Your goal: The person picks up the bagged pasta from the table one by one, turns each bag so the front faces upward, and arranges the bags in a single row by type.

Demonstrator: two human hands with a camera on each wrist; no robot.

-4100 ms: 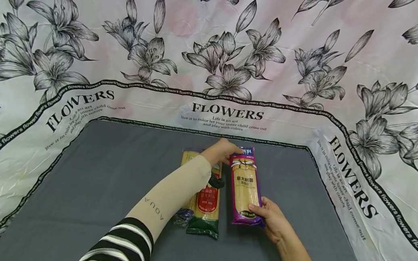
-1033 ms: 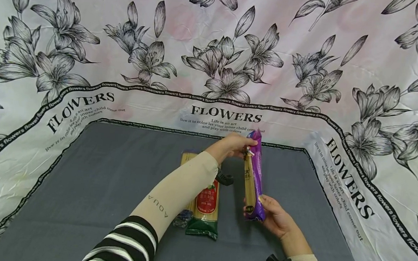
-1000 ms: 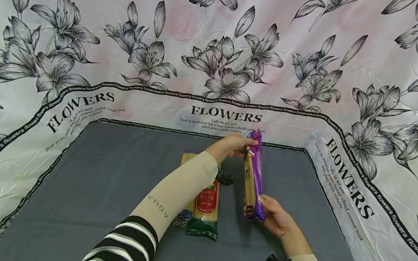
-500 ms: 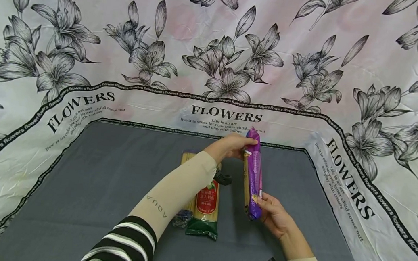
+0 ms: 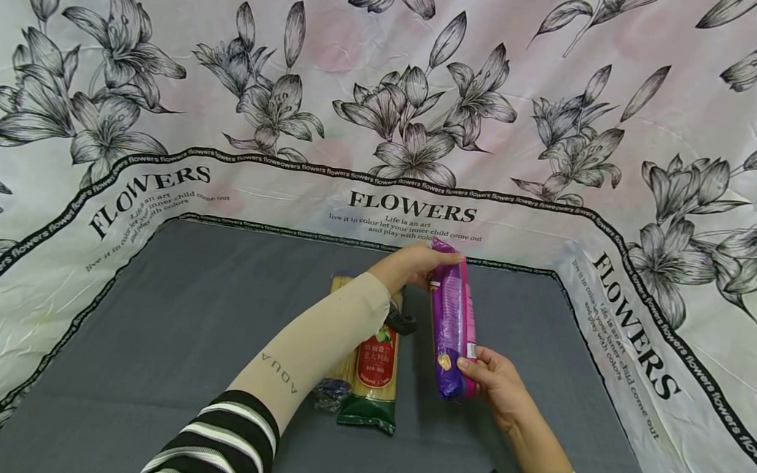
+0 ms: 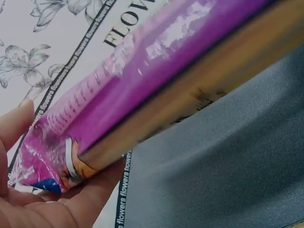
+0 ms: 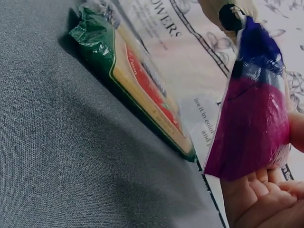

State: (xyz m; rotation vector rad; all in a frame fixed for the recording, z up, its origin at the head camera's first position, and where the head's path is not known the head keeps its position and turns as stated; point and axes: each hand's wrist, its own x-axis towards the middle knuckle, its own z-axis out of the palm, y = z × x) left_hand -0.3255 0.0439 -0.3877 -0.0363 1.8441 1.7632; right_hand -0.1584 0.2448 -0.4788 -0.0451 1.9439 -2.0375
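Note:
Between my two hands is a purple packet of spaghetti, raised off the grey cloth and showing mostly its purple back in the head view. At its far end my left hand grips it; in the left wrist view the thumb lies on one side and the fingers go under the packet. My right hand pinches the near end, thumb on top, as the right wrist view also shows with the packet end. To the left lies a green-ended spaghetti packet with a red label, partly covered by my left forearm.
Another packet of pasta lies left of the green-ended one, mostly hidden by the left arm, with its dark crumpled end showing. Grey cloth spreads around them, bordered by a white floral cloth.
Both hands have kept hold of the purple packet and turned it over, from its front with the clear window, through its edge, to its purple back. The other packets have stayed put.

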